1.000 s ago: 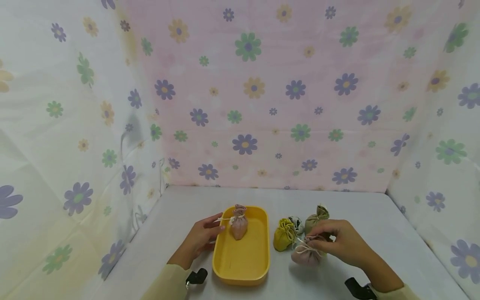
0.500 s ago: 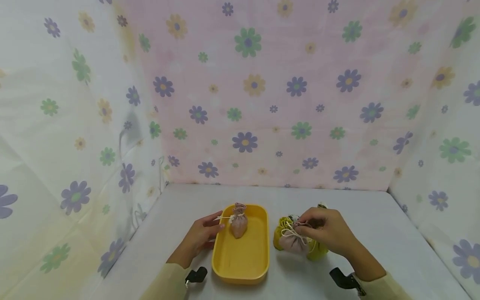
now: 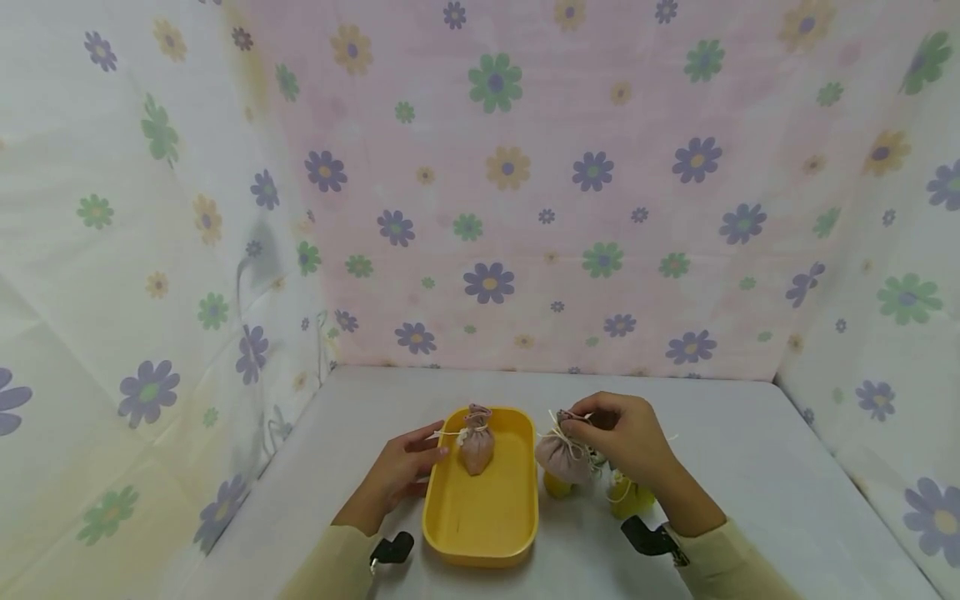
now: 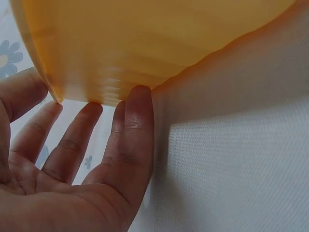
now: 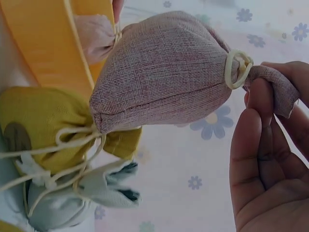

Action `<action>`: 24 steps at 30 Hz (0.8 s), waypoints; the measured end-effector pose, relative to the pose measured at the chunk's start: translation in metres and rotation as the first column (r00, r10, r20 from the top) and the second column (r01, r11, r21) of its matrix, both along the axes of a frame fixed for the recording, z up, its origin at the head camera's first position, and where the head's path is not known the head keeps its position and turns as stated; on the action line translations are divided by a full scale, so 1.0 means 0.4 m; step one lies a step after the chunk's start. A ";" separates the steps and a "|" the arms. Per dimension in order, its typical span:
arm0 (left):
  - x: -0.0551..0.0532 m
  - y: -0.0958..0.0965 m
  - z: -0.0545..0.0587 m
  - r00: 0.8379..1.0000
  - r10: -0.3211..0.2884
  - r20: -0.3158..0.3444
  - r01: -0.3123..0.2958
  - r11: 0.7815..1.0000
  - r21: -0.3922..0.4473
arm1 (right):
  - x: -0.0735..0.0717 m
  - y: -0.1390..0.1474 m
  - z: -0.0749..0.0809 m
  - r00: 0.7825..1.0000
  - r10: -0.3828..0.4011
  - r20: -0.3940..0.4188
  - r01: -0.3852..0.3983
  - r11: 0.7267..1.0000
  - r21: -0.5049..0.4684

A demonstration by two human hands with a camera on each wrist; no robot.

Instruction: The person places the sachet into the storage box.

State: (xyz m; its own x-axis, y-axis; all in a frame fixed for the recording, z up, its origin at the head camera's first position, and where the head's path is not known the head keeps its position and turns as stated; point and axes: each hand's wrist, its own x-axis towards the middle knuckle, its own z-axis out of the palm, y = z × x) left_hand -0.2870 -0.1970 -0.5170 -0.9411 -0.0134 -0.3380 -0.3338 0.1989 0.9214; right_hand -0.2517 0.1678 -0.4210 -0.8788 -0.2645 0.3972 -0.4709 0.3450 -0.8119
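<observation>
One mauve pouch [image 5: 164, 72] near dark, illegible patch [image 5: 17, 137]

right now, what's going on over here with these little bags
A person's right hand pinches a mauve drawstring pouch by its gathered neck, holding it up off the table beside the yellow tray. Their left hand touches the tray's left side. A pinkish pouch lies in the tray; the held one is not in it. To the tray's right are a mustard pouch, a pale grey-green pouch and a yellowish-green pouch.
</observation>
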 end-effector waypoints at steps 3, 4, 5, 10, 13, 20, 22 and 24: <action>0.002 -0.001 0.000 1.000 -0.006 -0.005 0.006 1.000 0.006 | -0.007 -0.020 0.004 1.000 -0.022 0.008 0.022 1.000 -0.008; 0.002 -0.001 0.000 1.000 -0.010 -0.009 0.010 1.000 0.007 | -0.009 -0.027 0.005 0.999 -0.032 0.009 0.032 0.999 -0.008; 0.003 -0.001 0.000 1.000 -0.012 -0.012 0.012 1.000 0.008 | -0.011 -0.034 0.005 0.999 -0.042 0.011 0.042 0.999 -0.007; 0.005 -0.001 0.000 1.000 -0.012 -0.012 0.012 1.000 0.018 | -0.021 -0.069 0.010 0.996 -0.090 0.025 0.090 0.996 -0.011; 0.007 -0.001 -0.001 1.000 -0.010 -0.011 0.010 1.000 0.024 | -0.027 -0.089 0.012 0.993 -0.112 0.042 0.113 0.994 -0.009; 0.008 -0.001 0.003 1.000 -0.009 -0.024 0.009 1.000 0.016 | -0.045 -0.137 0.003 0.991 -0.129 0.045 0.130 0.991 -0.015; 0.008 0.000 0.003 1.000 -0.004 -0.021 0.004 1.000 0.017 | -0.051 -0.149 -0.005 0.990 -0.136 0.041 0.137 0.990 -0.022; 0.009 0.001 0.004 1.000 0.002 -0.016 -0.002 1.000 0.017 | -0.056 -0.161 -0.015 0.988 -0.151 0.042 0.152 0.988 -0.021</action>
State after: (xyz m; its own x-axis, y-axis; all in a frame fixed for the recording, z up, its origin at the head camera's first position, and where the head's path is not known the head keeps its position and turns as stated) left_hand -0.2832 -0.1968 -0.5155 -0.9462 -0.0096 -0.3234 -0.3196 0.1826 0.9298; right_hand -0.2741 0.1033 -0.4271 -0.9233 -0.1184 0.3654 -0.3816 0.3899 -0.8381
